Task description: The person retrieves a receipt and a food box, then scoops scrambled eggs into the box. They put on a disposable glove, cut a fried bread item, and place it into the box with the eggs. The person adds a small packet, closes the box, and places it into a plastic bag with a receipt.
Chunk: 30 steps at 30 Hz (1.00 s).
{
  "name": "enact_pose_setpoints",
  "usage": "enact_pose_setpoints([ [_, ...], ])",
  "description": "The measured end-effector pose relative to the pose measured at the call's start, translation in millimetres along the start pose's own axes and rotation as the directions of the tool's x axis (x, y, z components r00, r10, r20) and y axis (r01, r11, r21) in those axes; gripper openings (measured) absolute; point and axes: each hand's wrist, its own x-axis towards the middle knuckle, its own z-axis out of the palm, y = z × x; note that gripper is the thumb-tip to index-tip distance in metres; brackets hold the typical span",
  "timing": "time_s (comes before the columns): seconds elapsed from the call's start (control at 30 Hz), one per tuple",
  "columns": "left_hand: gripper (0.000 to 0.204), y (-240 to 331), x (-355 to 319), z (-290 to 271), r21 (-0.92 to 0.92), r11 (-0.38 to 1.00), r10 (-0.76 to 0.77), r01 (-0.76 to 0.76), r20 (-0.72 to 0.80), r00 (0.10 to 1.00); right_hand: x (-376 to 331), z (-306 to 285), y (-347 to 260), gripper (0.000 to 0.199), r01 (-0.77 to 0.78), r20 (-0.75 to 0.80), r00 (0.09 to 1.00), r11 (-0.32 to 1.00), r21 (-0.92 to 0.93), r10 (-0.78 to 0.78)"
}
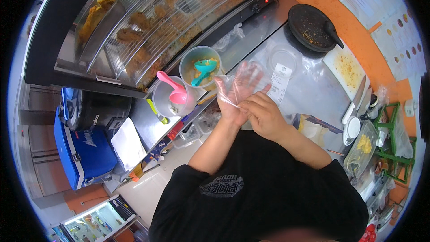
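My left hand [236,90] is palm up with its fingers stretched apart, inside a thin clear plastic glove [222,88]. At the wrist, my right hand [263,113] pinches the glove's edge between thumb and fingers; no glove can be made out on it. Left of the hands stand two translucent tubs. One tub [182,54] contains a teal scoop [205,66] and some food. A pink scoop [178,96] rests in the nearer tub [157,101]. Beyond my fingers, a printed white slip [281,80] lies on the metal counter by a clear round lid [285,58].
A heated display case [228,27] with fried food fills the far left. At the far right are a black stone mortar [309,29], a stained cutting board [344,67] and a knife [354,101]. A blue cooler [89,159] stands left; a tray of yellow food [362,152] is right.
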Motion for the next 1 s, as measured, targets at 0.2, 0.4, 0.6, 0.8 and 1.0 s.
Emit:
enact_pose_setpoints([
  [0.2, 0.095, 8.6, 9.9, -0.8, -0.007, 0.999, -0.05, 0.051, 0.115, 0.992, 4.6, 3.0, -8.3, 0.026, -0.009, 0.006, 1.0, 1.0, 0.005, 0.008],
  [0.4, 0.087, 8.7, 20.5, -9.3, 0.027, 0.998, 0.055, -0.057, 0.064, 0.996, 9.4, 8.0, -13.4, 0.026, 0.019, -0.014, 1.0, 0.999, -0.027, -0.02],
  [0.6, 0.082, 9.4, 25.8, -15.2, -0.266, 0.939, -0.063, 0.22, 0.494, 0.867, 9.2, 10.0, -23.8, 0.023, -0.003, 0.05, 0.999, 0.999, -0.053, 0.006],
  [0.8, 0.085, 22.1, 38.7, -8.1, 0.372, 0.9, -0.271, 0.225, 0.075, 0.96, 9.2, 6.0, -28.5, 0.01, -0.056, 0.012, 0.998, 0.998, -0.038, 0.057],
  [1.0, 0.064, 22.5, 37.5, 10.7, 0.57, 0.808, -0.167, 0.153, -0.028, 0.986, 9.0, 5.1, -33.6, 0.009, -0.057, -0.069, 0.996, 0.998, 0.022, 0.058],
])
